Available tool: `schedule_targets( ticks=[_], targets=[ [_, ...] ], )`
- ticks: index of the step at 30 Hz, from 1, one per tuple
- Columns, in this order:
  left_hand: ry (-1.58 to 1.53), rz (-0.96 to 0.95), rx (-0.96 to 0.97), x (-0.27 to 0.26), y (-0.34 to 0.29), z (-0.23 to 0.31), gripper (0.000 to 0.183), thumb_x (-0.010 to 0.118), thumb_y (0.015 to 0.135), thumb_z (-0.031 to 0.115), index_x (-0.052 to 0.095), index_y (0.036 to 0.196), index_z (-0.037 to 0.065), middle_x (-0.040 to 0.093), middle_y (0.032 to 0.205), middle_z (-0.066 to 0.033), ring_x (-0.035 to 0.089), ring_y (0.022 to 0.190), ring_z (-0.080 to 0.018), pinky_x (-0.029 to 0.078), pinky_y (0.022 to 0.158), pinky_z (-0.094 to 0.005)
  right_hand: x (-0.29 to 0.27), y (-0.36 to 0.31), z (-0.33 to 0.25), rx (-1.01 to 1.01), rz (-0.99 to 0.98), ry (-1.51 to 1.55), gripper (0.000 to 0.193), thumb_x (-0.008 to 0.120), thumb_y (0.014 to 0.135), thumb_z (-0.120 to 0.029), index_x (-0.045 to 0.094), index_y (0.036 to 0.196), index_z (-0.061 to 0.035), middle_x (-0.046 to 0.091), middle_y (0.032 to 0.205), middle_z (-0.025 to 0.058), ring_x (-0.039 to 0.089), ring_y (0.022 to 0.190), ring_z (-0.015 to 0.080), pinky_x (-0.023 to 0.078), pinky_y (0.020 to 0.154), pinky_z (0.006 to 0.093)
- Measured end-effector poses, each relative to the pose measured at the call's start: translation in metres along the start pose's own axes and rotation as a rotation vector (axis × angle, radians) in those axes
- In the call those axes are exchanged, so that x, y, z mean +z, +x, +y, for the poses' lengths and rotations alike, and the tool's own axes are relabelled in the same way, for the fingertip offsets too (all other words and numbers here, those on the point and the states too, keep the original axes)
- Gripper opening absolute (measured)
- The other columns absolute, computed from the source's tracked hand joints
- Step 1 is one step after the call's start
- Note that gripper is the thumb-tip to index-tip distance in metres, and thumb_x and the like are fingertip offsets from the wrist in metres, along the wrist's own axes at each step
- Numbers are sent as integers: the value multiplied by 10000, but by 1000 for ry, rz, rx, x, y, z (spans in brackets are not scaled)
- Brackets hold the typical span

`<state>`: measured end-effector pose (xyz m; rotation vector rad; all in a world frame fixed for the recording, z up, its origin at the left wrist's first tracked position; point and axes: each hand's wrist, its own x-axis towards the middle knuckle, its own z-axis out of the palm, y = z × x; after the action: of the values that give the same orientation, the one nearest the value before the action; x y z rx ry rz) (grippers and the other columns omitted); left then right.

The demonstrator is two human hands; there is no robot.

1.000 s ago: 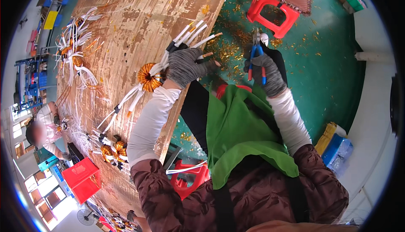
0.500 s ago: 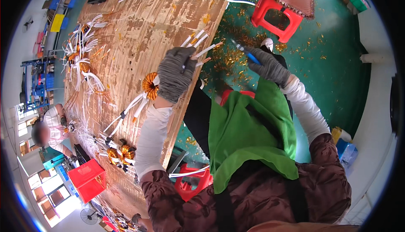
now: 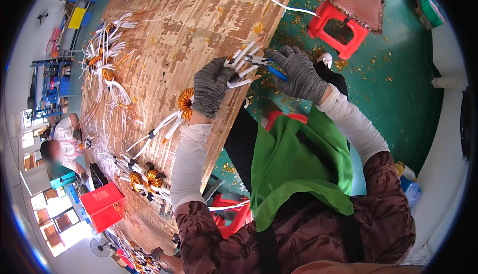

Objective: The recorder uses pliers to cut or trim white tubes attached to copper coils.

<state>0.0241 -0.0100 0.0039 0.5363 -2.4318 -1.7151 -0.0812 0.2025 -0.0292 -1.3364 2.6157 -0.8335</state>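
Gripping white leads (image 3: pixel 242 54) beside their copper coil (image 3: pixel 184 103), over the wooden surface (image 3: pixel 174 45) near its edge, the left hand (image 3: pixel 209 88) has its fingers wrapped round them; the right hand (image 3: pixel 301 77) grasps blue-handled pliers (image 3: pixel 277 72), tip at the leads.

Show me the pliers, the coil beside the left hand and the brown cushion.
Pliers (image 3: pixel 278 73): head view, on the blue handle.
Coil (image 3: pixel 183 101): head view, on its copper-coloured windings.
Cushion (image 3: pixel 356 3): head view, on its brown top.
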Motion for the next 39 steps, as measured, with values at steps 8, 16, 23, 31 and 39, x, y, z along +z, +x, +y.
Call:
schedule_targets(
  ticks=[8,16,23,31,39],
  targets=[
    [-218,-26,-130,-3,-2,8,265,499,877,-31,522,1133,-94,626,904,-153,645,801,-190,572,745,-307,4,30,-17,-147,22,-26,655,659,664,-239,468,1275,-101,543,1045,180,516,991,352,412,886,450],
    [-157,-42,-4,3,4,-14,224,501,892,10,557,1092,-72,644,829,-125,649,716,-165,544,656,-276,2,33,-16,-167,42,-53,620,661,668,-190,499,1260,-108,556,996,176,544,929,333,446,822,427],
    [215,88,282,10,1,-17,200,504,898,65,589,1037,-52,642,744,-117,639,643,-156,519,591,-284,-11,18,-27,455,-595,1238,535,630,667,-76,554,1196,-73,596,850,177,593,719,286,480,631,336],
    [-466,-184,-86,-16,2,-7,254,542,890,156,589,1022,-56,649,823,-72,627,751,-144,497,658,-260,6,25,-9,-233,3,287,602,631,674,-129,497,1259,-78,591,959,155,571,849,306,461,762,386],
    [-426,-456,-85,-35,15,-24,416,610,850,265,556,1078,-80,658,901,-109,625,837,-151,491,728,-250,8,54,2,-499,167,-161,666,668,719,-259,430,1329,-139,567,1020,117,536,938,315,426,858,437]
  ],
)
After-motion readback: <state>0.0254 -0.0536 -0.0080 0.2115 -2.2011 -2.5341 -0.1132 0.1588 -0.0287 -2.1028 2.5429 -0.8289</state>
